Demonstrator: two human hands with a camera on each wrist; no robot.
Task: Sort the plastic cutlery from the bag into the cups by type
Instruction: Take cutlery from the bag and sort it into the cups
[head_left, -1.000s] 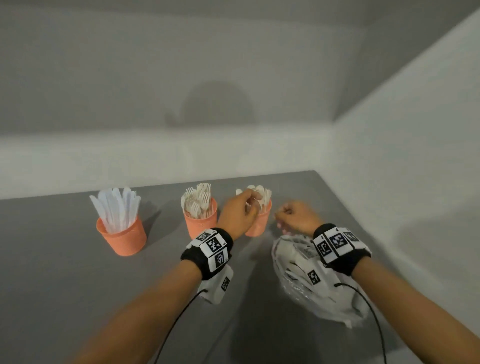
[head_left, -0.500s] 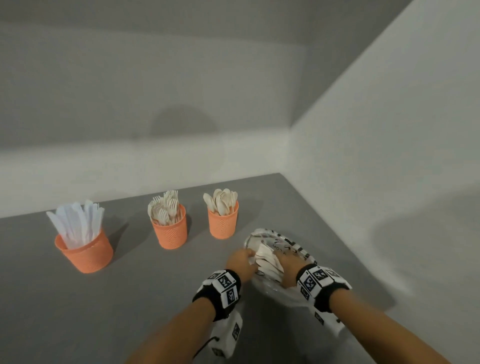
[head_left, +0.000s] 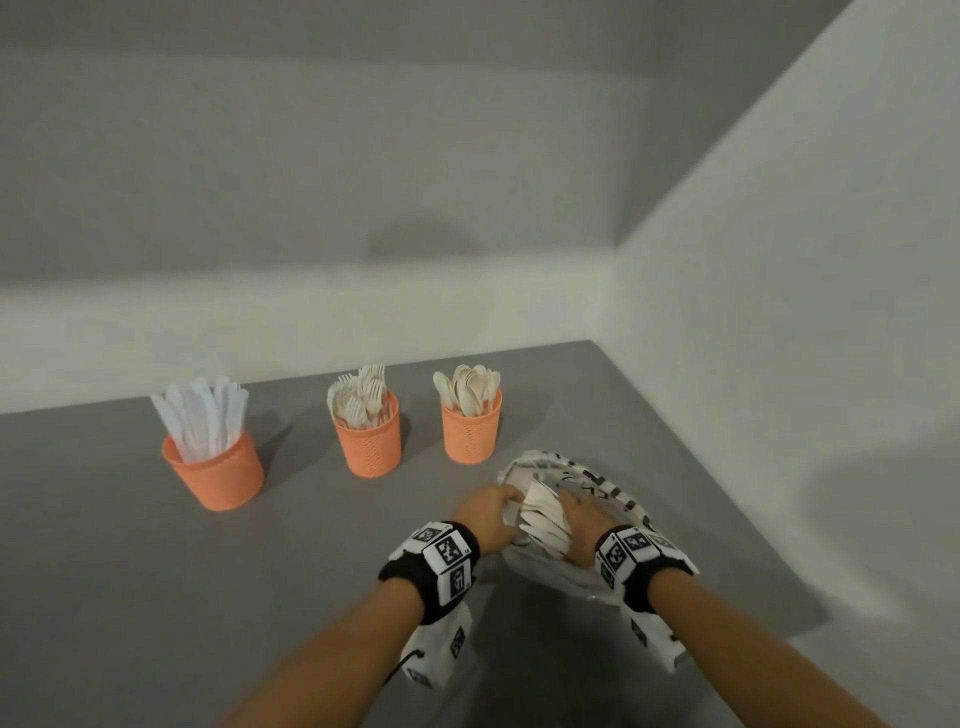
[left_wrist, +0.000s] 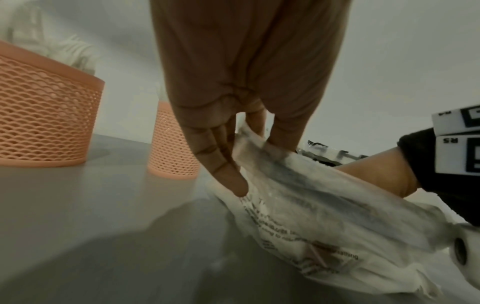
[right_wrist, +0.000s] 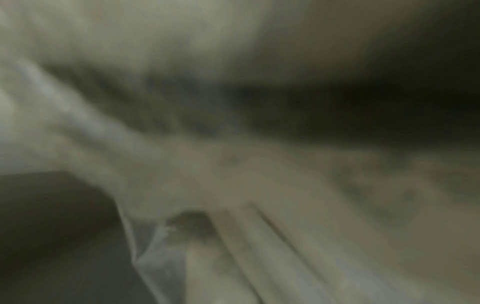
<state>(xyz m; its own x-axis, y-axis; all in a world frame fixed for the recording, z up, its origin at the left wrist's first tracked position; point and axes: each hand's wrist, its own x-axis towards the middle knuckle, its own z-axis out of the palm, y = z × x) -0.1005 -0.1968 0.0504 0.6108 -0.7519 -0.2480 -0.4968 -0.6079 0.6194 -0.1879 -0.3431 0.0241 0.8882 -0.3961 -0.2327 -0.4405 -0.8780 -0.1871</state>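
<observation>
Three orange mesh cups stand in a row: knives (head_left: 215, 467) on the left, forks (head_left: 369, 441) in the middle, spoons (head_left: 471, 431) on the right. The clear printed bag (head_left: 597, 488) lies in front of the spoon cup. My left hand (head_left: 506, 501) pinches the bag's open edge (left_wrist: 259, 144) between thumb and fingers. Reaching into the bag, my right hand (head_left: 576, 525) grips a fan of white cutlery (head_left: 543, 519); its fingertips are hidden. The right wrist view is blurred, with pale handles (right_wrist: 259, 246) inside the plastic.
The grey table (head_left: 156, 597) meets white walls at the back and on the right (head_left: 779, 364). The fork cup (left_wrist: 44, 123) and spoon cup (left_wrist: 171, 144) stand just left of my left hand.
My left hand has left the spoon cup and come back to the bag's edge. My right hand went from beside that cup into the bag and now holds cutlery.
</observation>
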